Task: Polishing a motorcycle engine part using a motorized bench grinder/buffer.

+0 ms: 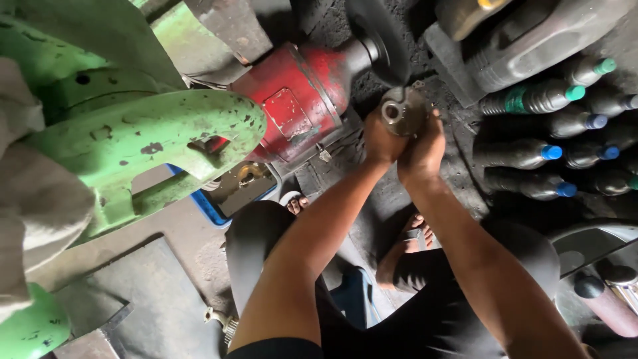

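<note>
Head view: both hands meet at a round metal part (401,110) with a hole in its middle, held up against the dark wheel (383,36) of a red grinder (302,93). The part sits far and a little right of centre, just below the wheel's rim and, as far as I can tell, touching it.

The risks, as I judge them: the fingers lie very near the wheel — if the part catches and kicks, a knuckle could be dragged onto the abrasive. The wheel looks blurred, so it may be turning, and with bare hands nothing stands between skin and sparks or grit. A small round piece is also apt to twist in the grasp and fly loose. The person's feet, one of them the right foot (407,247), are in open sandals below the work, where a dropped hot part would land.

The grip: the left hand (382,138) is closed around the part's left and lower side, the right hand (423,147) closed on its right side — both clamped on it, palms nearly touching. How far the fingertips wrap over the far face is hidden.

To the right lie rows of dark bottles (531,151) with blue and green caps; to the left stands a green machine frame (139,136), with a blue tray (210,213) under it.
</note>
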